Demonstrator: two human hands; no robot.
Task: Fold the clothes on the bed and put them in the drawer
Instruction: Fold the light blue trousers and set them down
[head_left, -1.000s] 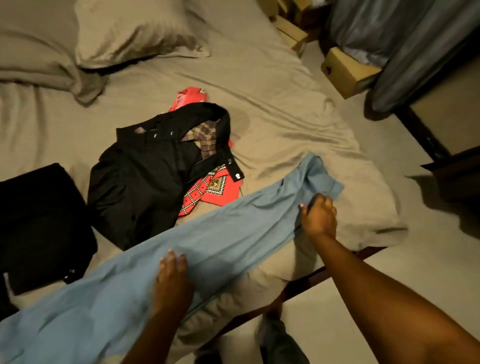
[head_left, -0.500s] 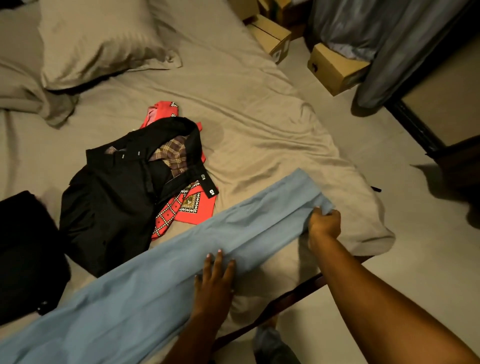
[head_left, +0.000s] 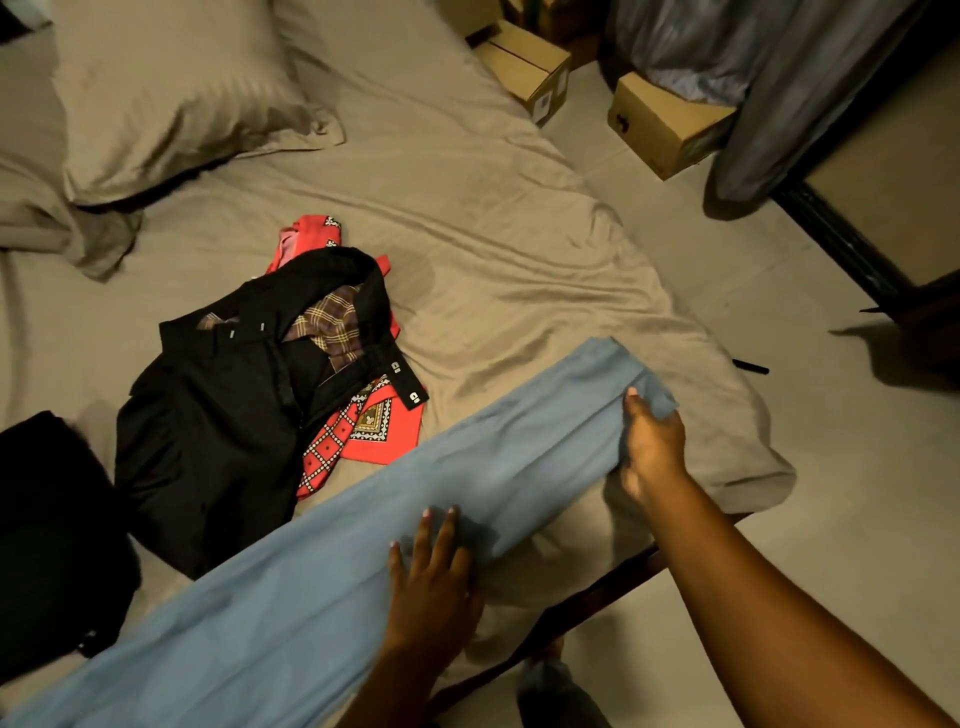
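Blue trousers (head_left: 363, 561): laid lengthwise along the bed (head_left: 493, 218) edge. Probably light, soft, limp; best held at the ends. Right hand (head_left: 652, 447) grips one end; left hand (head_left: 431, 587) presses flat, fingers straight. The other end is cut off. Black garment (head_left: 218, 415) beyond. No drawer is visible.

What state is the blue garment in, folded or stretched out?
Stretched out: the blue garment lies long across the bed, left hand flat on it, right hand gripping its end.
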